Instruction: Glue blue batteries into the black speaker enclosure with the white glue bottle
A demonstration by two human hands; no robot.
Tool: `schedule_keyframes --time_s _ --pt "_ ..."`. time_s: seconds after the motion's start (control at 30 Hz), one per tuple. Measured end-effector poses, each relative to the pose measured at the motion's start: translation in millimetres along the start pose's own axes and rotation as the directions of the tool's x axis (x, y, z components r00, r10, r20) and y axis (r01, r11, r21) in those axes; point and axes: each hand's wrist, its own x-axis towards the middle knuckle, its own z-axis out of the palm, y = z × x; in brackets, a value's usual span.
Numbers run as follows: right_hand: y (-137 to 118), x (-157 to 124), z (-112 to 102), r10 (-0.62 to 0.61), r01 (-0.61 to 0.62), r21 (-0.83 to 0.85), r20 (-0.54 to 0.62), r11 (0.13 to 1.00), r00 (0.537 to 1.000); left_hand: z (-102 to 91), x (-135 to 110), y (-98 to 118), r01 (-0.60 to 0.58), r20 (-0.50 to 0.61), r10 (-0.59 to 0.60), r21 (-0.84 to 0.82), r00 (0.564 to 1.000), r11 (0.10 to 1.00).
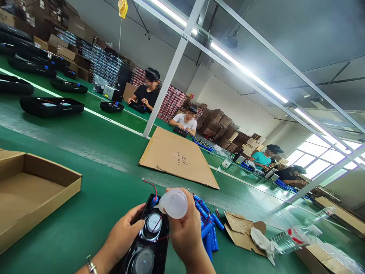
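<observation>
— What are the hands doing?
— The left hand (pixel 125 234) grips the left edge of a black speaker panel (pixel 148 243) lying on the green table (pixel 94 190) just in front of the person. The right hand (pixel 186 232) is closed around a white squeeze bottle (pixel 173 203), its tip tilted down toward the panel's top end, by a red wire (pixel 151 185).
— And around them?
— Blue batteries (pixel 208 228) lie just right of the panel, torn cardboard (pixel 242 232) beyond them, an open box (pixel 31 194) to the left. Other workers (pixel 148 93) sit across the belt.
</observation>
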Motion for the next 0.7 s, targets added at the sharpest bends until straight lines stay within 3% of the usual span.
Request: schedule_keyframes --time_s 0.2,0.5,0.6,0.7 --pt "6 -1 0 -0.030 0.031 0.000 -0.047 1.000 0.998 1.1 0 4 0.011 0.009 -0.011 -0.036 1.000 0.999" --pt "17 -5 0 0.021 -0.019 0.028 -0.091 0.999 0.996 -0.7 -1 3 0.008 -0.014 -0.009 -0.062 1.000 0.998" --pt "12 -9 -10 0.038 -0.026 0.085 -0.137 0.996 0.990 -2.8 1 2 0.031 -0.005 -0.031 -0.073 1.000 0.997" --pt "13 -19 -36 0.052 -0.010 0.140 -0.299 0.990 0.953 -3.6 6 -1 0.036 -0.017 -0.037 -0.067 0.999 0.997"
